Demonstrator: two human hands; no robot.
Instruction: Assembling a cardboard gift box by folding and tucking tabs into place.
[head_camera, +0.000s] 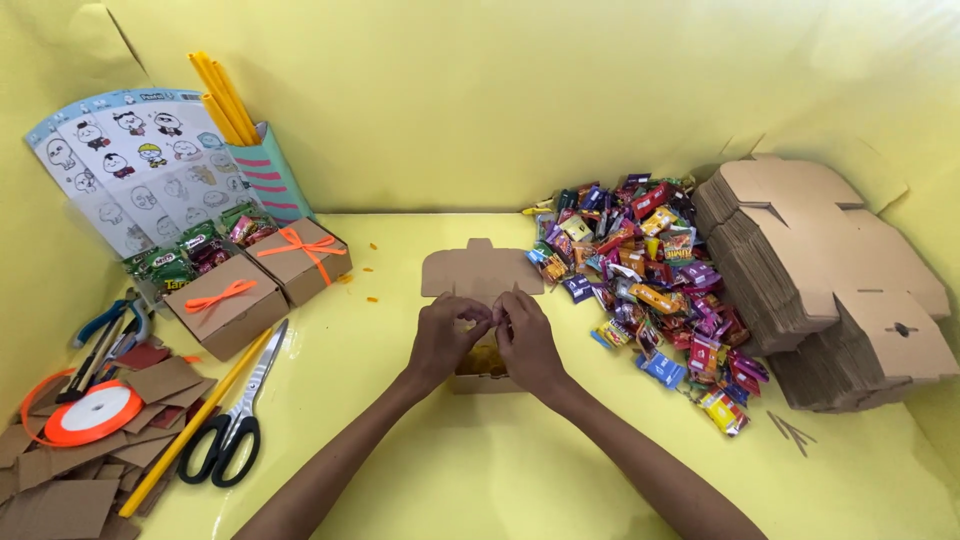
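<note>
Both hands (487, 338) on cardboard box (481, 275) (open)

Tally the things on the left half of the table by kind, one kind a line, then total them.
Finished boxes with orange bows: 2
Scissors: 1
Orange ribbon spools: 1
Pliers: 1
Striped cups of yellow sticks: 1
Total: 6

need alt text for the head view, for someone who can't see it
Two hands, left hand and right hand, meet over a small open cardboard box on a yellow table. A candy pile and stacked flat boxes lie to the right; ribboned boxes, scissors and orange ribbon to the left.
</note>
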